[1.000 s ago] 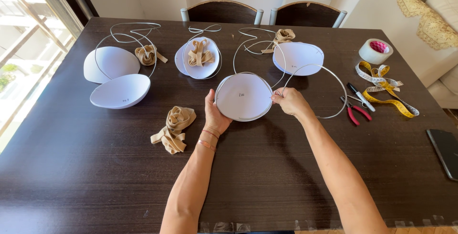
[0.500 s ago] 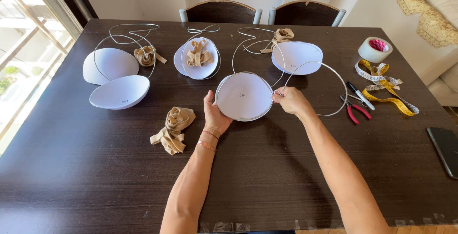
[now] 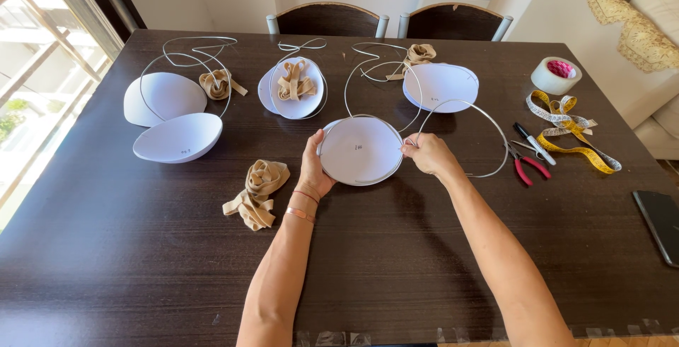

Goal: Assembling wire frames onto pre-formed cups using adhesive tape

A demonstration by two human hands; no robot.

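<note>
A white foam cup (image 3: 359, 150) lies on the dark wooden table (image 3: 396, 248) in front of me. My left hand (image 3: 312, 169) grips its left rim. My right hand (image 3: 428, 154) pinches a thin silver wire (image 3: 488, 120) at the cup's right rim. The wire runs around the cup's edge and loops away to the right and up toward the back. A bundle of beige elastic strap (image 3: 256, 193) lies just left of my left wrist.
More white cups sit at the left (image 3: 177, 138), (image 3: 161, 96), the back middle (image 3: 291, 92) and the back right (image 3: 440, 87), with wire loops and beige straps. Red-handled pliers (image 3: 523, 166), a marker (image 3: 534, 143), a yellow tape measure (image 3: 573, 132), a tape roll (image 3: 556, 74) and a phone (image 3: 663, 216) lie right.
Both hands stay on the cup and wire with hardly any shift; the wire sits slightly closer around the cup's rim.
</note>
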